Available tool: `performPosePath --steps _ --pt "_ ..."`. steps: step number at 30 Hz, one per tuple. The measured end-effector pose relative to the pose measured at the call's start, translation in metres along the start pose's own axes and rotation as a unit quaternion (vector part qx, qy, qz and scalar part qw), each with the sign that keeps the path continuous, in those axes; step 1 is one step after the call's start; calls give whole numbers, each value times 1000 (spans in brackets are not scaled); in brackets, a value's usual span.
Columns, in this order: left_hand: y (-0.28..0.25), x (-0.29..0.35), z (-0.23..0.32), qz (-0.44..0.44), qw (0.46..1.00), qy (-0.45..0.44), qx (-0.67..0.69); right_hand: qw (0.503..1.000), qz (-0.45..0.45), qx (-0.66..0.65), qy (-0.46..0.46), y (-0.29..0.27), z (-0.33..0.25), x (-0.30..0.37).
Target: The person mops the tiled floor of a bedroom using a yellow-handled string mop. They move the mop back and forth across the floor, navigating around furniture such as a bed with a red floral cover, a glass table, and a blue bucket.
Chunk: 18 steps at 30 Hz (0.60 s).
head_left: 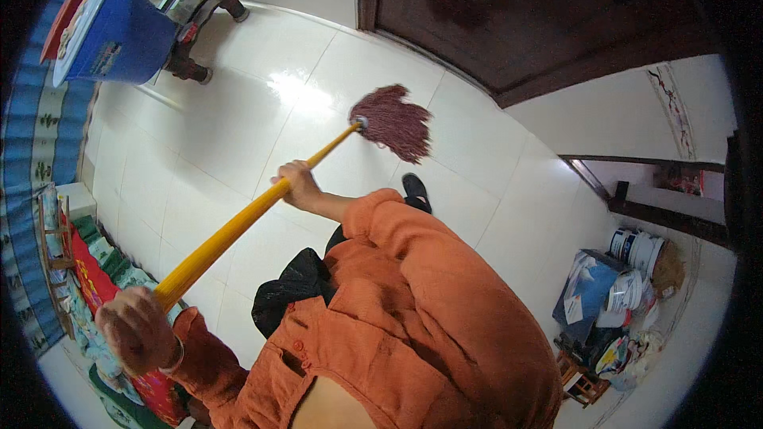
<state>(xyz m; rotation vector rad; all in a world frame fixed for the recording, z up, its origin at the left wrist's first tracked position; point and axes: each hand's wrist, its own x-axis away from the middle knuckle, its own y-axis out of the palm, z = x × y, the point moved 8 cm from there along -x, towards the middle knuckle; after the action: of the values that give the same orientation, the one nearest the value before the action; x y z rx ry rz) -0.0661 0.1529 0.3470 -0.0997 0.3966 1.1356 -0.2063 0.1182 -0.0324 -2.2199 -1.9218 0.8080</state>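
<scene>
At the lower left, close below my eyes, my left hand (131, 330) is curled around the upper end of the mop (238, 227), its fingers hiding the very tip of the handle. A thin band (176, 355) circles that wrist. My right hand (296, 184) is wrapped around the handle further down, thumb and fingers folded over the yellow shaft, so the grip's underside is out of my sight. My orange jacket (445, 310) fills the near part of the view and is cut off at the lower edge. Against its front hangs something black and crumpled (290, 292); I can't make out what it is. Past my right sleeve shows one dark shoe (415, 189); my other foot is hidden. Beyond it, the mop's maroon head (395, 125) lies fanned out on the pale tiled floor (238, 119), the strands blurring together. To my right, against the wall, a white bucket (640, 250) stands in a heap whose smaller pieces I can't tell apart. Farther off at the upper left is a blue tub (127, 32), and across from it a dark door (540, 16), cut off at the top.
</scene>
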Motion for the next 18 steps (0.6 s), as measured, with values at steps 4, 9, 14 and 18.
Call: performPosePath --steps 4,9,14,18 --pt "3 20 33 277 945 81 -156 988 -154 -28 -6 40 -27 -3" --pt "65 15 51 -85 978 120 -149 907 -403 -84 -93 32 -56 9" --pt "109 26 34 -113 973 135 -147 892 -438 -102 -42 -39 -22 36" --pt "173 34 22 -62 983 134 -110 911 -399 -96 -36 -120 4 59"
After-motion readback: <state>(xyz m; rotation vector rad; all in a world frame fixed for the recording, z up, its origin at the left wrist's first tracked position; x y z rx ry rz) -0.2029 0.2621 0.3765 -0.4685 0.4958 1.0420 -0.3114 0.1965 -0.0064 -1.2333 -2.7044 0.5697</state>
